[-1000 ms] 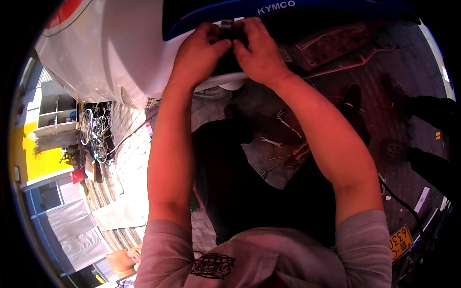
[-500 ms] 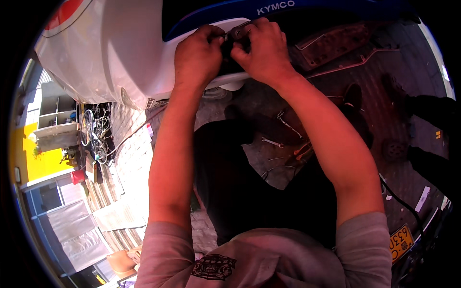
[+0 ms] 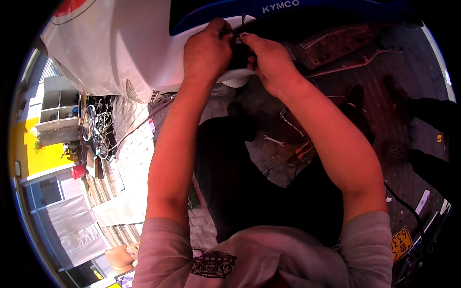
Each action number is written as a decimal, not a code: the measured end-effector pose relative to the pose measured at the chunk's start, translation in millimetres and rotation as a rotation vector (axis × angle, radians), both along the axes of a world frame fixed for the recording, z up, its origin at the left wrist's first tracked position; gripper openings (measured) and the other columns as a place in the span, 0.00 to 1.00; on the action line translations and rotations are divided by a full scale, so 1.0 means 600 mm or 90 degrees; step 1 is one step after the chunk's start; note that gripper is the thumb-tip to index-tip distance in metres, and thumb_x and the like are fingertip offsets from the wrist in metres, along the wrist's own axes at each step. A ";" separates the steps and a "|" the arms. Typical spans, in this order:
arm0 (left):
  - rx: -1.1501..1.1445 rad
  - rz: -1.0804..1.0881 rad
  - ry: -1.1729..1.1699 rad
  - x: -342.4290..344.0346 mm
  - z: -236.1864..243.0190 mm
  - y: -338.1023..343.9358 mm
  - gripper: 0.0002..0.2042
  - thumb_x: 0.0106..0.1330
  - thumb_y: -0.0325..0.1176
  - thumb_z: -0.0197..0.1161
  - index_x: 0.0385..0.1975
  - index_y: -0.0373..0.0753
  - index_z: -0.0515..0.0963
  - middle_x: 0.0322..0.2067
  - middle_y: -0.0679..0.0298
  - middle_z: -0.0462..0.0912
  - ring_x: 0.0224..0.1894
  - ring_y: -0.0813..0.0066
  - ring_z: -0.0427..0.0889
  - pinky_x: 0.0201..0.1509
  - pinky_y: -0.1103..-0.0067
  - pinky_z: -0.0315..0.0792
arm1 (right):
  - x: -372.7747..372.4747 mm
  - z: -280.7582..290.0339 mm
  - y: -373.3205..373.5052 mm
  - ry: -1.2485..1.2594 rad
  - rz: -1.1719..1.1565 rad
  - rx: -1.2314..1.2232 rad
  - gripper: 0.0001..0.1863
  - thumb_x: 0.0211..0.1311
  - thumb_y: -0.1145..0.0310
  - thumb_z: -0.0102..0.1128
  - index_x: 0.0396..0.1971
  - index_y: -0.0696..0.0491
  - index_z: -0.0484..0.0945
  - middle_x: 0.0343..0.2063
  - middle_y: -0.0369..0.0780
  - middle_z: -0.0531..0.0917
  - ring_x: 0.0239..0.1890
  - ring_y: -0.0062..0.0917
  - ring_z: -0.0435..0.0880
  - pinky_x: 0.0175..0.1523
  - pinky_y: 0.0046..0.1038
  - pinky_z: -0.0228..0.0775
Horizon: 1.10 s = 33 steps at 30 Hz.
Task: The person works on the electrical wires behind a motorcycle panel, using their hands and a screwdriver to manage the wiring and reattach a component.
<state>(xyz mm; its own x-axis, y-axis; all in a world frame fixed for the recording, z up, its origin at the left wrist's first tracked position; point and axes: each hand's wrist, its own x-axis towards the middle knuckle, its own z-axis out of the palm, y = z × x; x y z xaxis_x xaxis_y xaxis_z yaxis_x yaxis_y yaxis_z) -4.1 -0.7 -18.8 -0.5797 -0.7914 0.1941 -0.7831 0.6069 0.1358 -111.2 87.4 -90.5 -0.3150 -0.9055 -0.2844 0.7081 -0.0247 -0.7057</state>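
Note:
White bodywork (image 3: 156, 53) of a scooter, with a blue panel (image 3: 230, 13), fills the top of the view. At a dark gap in this bodywork, my two hands meet. My left hand (image 3: 207, 54) is closed, its fingertips curled into the gap over something too dark to name. Close beside it, my right hand (image 3: 271, 62) is closed too, thumb toward the left fingertips, and what it grips is hidden. A thin dark rod with a small head (image 3: 243, 20) stands up just above the fingertips. Whether either hand holds it cannot be seen.
Wrenches (image 3: 274, 140) and orange-handled pliers (image 3: 304, 150) lie on the ground between my knees. A brown panel (image 3: 326, 48) lies at upper right. Another person's dark-clad legs (image 3: 430, 115) stand at the right, near a yellow plate (image 3: 402, 244). Bicycles (image 3: 91, 125) are at far left.
My right hand has turned and dropped slightly, its fingers now curled lower. The thin rod now shows above the fingertips. The whole view has shifted a little.

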 end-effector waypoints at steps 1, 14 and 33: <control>-0.003 -0.011 -0.013 -0.001 0.000 0.003 0.12 0.72 0.39 0.67 0.52 0.45 0.83 0.42 0.52 0.91 0.45 0.46 0.90 0.52 0.61 0.81 | -0.003 -0.003 -0.001 0.008 0.007 -0.003 0.19 0.74 0.51 0.67 0.42 0.55 0.88 0.29 0.32 0.78 0.31 0.19 0.73 0.39 0.26 0.68; 0.029 -0.142 -0.040 0.013 -0.003 0.011 0.32 0.59 0.39 0.78 0.64 0.39 0.75 0.52 0.49 0.87 0.56 0.48 0.87 0.61 0.62 0.80 | -0.054 -0.004 -0.016 0.195 0.089 -0.027 0.28 0.75 0.44 0.66 0.44 0.60 0.85 0.32 0.37 0.84 0.35 0.20 0.82 0.41 0.25 0.78; 0.336 0.017 0.278 -0.002 0.009 -0.022 0.28 0.70 0.56 0.72 0.53 0.35 0.82 0.42 0.56 0.90 0.42 0.67 0.90 0.49 0.74 0.81 | -0.028 -0.024 -0.059 0.248 -0.079 -0.026 0.16 0.84 0.60 0.56 0.49 0.58 0.85 0.33 0.36 0.87 0.31 0.19 0.84 0.38 0.25 0.77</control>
<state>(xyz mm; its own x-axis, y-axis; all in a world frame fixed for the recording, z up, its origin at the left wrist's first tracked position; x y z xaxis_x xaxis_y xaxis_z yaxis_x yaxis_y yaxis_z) -5.1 -14.1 -13.6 -0.5143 -0.8576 -0.0100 -0.6032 0.3535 0.7149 -128.3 51.9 -104.9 -0.4994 -0.8619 -0.0875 0.3785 -0.1263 -0.9169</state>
